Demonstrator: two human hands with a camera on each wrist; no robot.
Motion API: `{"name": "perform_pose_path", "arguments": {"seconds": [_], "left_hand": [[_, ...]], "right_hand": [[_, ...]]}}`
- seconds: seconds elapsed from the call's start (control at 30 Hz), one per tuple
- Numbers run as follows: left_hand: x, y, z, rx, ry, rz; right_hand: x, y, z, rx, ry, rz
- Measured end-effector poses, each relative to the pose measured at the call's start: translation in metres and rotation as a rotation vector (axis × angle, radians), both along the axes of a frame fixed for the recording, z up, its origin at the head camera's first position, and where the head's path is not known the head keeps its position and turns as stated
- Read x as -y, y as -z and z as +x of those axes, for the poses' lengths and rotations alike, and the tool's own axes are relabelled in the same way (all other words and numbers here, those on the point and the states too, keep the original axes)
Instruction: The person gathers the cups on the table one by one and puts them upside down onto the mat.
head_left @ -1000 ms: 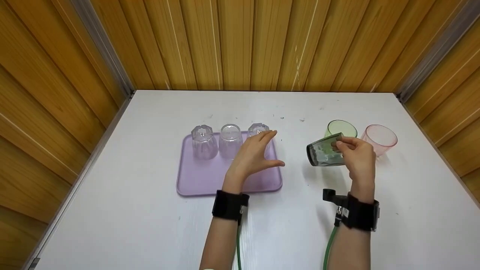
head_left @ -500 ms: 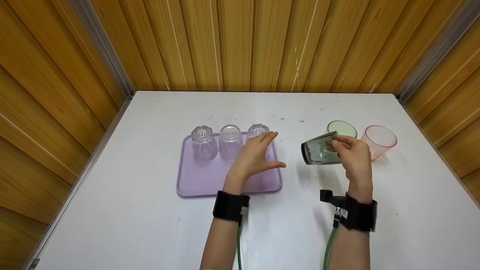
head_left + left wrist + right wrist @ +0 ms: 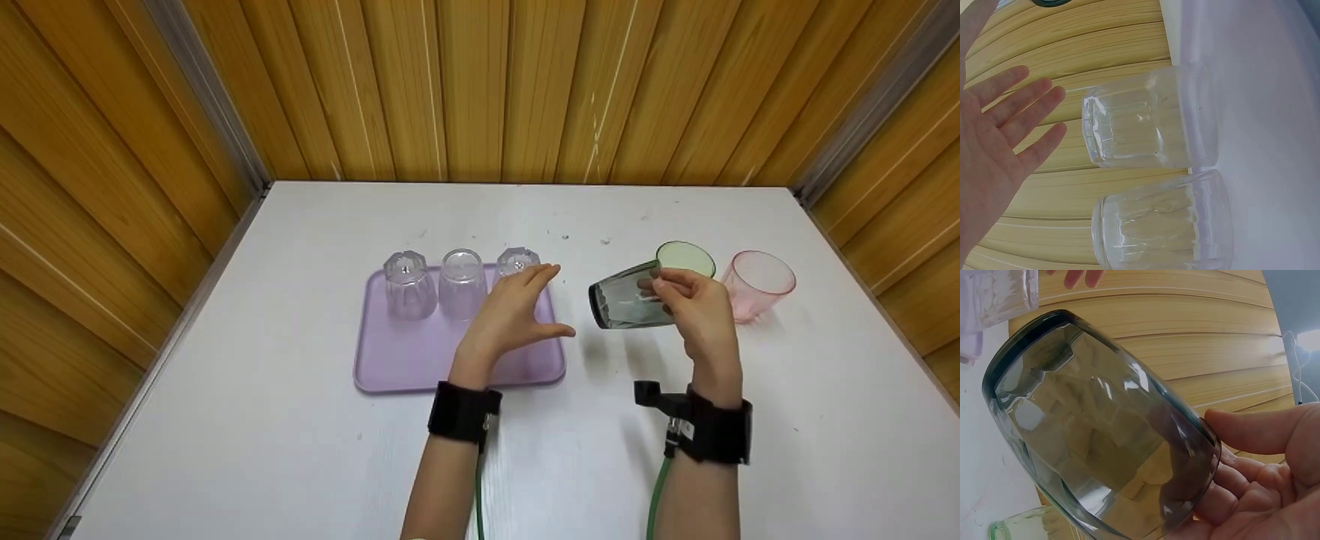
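My right hand (image 3: 697,307) pinches a smoky grey drinking glass (image 3: 631,296) by its rim, thumb on one side and fingers on the other. The glass is tipped on its side above the table, its thick base pointing left. In the right wrist view the faceted glass (image 3: 1100,422) fills the middle. My left hand (image 3: 510,311) hovers over the right part of the purple tray (image 3: 405,360), fingers spread and holding nothing. Upside down along the tray's back stand clear glasses: one at left (image 3: 409,289), one in the middle (image 3: 462,285), and one at right (image 3: 517,259), partly hidden by my left hand.
To the right, on the white table (image 3: 262,420), stand a green glass (image 3: 686,257) and a pink glass (image 3: 757,285), both mouth up. The green one is partly covered by the grey glass and right hand. Wood-panelled walls (image 3: 480,90) border the table behind and at the sides.
My right hand has carried the grey glass a little to the left, toward the tray. The left hand has stayed nearly in place, with its fingers still spread.
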State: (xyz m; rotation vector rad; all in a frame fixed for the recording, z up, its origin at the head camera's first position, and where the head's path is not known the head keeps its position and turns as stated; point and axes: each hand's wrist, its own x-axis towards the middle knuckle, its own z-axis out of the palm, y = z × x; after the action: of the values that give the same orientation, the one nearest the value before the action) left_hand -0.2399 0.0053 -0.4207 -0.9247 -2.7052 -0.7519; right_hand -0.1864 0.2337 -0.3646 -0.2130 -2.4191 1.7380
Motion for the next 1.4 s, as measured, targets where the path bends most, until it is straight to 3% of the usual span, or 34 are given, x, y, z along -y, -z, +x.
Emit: {"name": "perform_pose_path", "arguments": {"seconds": [0.67,0.93,1.4], "left_hand": [[-0.003,0.000,0.000,0.006,0.006,-0.016],[-0.003,0.001,0.000,0.013,0.004,-0.012],[-0.004,0.000,0.001,0.026,0.007,-0.021]], "right_hand": [[0.009,-0.003,0.000,-0.002,-0.091,-0.044],[0.014,-0.003,-0.001,-0.037,-0.123,-0.115],[0.024,-0.005,-0.001,-0.049,-0.151,-0.107]]}}
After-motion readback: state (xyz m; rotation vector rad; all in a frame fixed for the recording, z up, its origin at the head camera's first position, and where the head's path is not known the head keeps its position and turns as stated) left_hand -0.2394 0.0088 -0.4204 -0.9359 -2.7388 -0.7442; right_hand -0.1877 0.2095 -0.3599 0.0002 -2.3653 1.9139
